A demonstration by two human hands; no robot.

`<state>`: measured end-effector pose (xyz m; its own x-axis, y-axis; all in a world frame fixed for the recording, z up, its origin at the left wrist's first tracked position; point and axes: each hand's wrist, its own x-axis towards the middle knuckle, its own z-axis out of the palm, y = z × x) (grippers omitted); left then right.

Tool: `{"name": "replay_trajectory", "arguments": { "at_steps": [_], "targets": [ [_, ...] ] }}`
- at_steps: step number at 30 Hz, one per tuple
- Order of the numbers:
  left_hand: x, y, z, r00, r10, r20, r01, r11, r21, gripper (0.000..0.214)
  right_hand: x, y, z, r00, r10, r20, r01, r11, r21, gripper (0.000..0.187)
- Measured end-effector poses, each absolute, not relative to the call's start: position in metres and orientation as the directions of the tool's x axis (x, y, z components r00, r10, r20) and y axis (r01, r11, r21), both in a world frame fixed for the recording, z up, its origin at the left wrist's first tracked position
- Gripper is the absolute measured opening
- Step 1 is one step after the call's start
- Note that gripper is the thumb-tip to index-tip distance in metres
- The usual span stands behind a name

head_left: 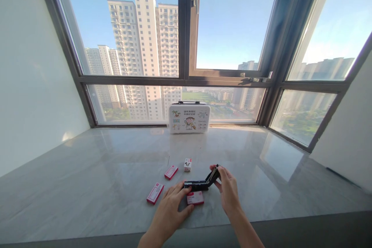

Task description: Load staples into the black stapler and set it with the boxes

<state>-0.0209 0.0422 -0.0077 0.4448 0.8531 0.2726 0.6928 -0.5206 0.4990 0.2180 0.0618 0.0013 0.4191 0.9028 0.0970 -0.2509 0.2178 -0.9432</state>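
A black stapler (196, 185) lies opened out, its hinged arm tilted up to the right. The fingers of my left hand (172, 208) press on its left end. With fingers and thumb, my right hand (228, 189) grips the raised arm. Just in front of the stapler sits a red and white small box (195, 198), partly covered by it. Another red and white box (155, 193) rests left of my left hand, and a third such box (171, 172) lies farther back. Beside that one stands a small white box (187, 165) with a black picture on it.
The grey marble sill (87, 197) carries all these things. A white case (189, 118) with cartoon prints and a black handle stands against the window. Dark window frames (180, 81) rise behind it, and white walls close in the left and right sides.
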Motion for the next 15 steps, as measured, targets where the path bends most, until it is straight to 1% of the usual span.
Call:
{"name": "replay_trajectory", "arguments": {
  "at_steps": [2,3,4,5,7,8,9,10,12,14,15],
  "targets": [
    [-0.022,0.041,-0.006,0.425,0.859,0.287,0.683,-0.512,0.521,0.048,0.244,0.051,-0.013,0.425,0.905,-0.028,-0.354,0.138,-0.925,0.045],
    [-0.022,0.04,-0.005,0.415,0.863,0.288,0.678,-0.505,0.534,0.046,0.254,0.046,-0.02,0.423,0.903,-0.082,-0.373,0.09,-0.924,0.047],
    [-0.022,0.04,-0.005,0.408,0.867,0.286,0.674,-0.497,0.546,0.042,0.26,0.042,-0.026,0.438,0.89,-0.126,-0.361,0.046,-0.932,0.049],
    [-0.022,0.039,-0.004,0.404,0.871,0.28,0.671,-0.49,0.556,0.039,0.263,0.038,-0.031,0.453,0.878,-0.157,-0.315,-0.008,-0.949,0.051],
    [-0.022,0.04,-0.004,0.401,0.877,0.264,0.668,-0.477,0.571,0.035,0.258,0.035,-0.038,0.434,0.885,-0.169,-0.117,-0.13,-0.985,0.049],
    [-0.021,0.04,-0.004,0.396,0.881,0.26,0.667,-0.471,0.578,0.034,0.25,0.035,-0.04,0.375,0.913,-0.163,0.021,-0.184,-0.983,0.047],
    [-0.021,0.04,-0.004,0.39,0.884,0.259,0.664,-0.465,0.585,0.033,0.239,0.035,-0.041,0.286,0.946,-0.15,0.169,-0.204,-0.964,0.045],
    [-0.02,0.041,-0.004,0.383,0.886,0.26,0.661,-0.46,0.592,0.033,0.228,0.037,-0.042,0.187,0.974,-0.127,0.298,-0.179,-0.938,0.042],
    [-0.02,0.042,-0.005,0.374,0.889,0.263,0.653,-0.454,0.607,0.032,0.209,0.039,-0.044,0.053,0.997,-0.047,0.456,-0.066,-0.888,0.036],
    [-0.021,0.044,-0.006,0.372,0.891,0.262,0.641,-0.451,0.621,0.032,0.201,0.041,-0.044,0.037,0.999,0.034,0.521,0.01,-0.854,0.03],
    [-0.022,0.044,-0.006,0.373,0.89,0.261,0.635,-0.45,0.627,0.032,0.202,0.042,-0.044,0.052,0.997,0.049,0.538,0.013,-0.843,0.028]
  ]
}}
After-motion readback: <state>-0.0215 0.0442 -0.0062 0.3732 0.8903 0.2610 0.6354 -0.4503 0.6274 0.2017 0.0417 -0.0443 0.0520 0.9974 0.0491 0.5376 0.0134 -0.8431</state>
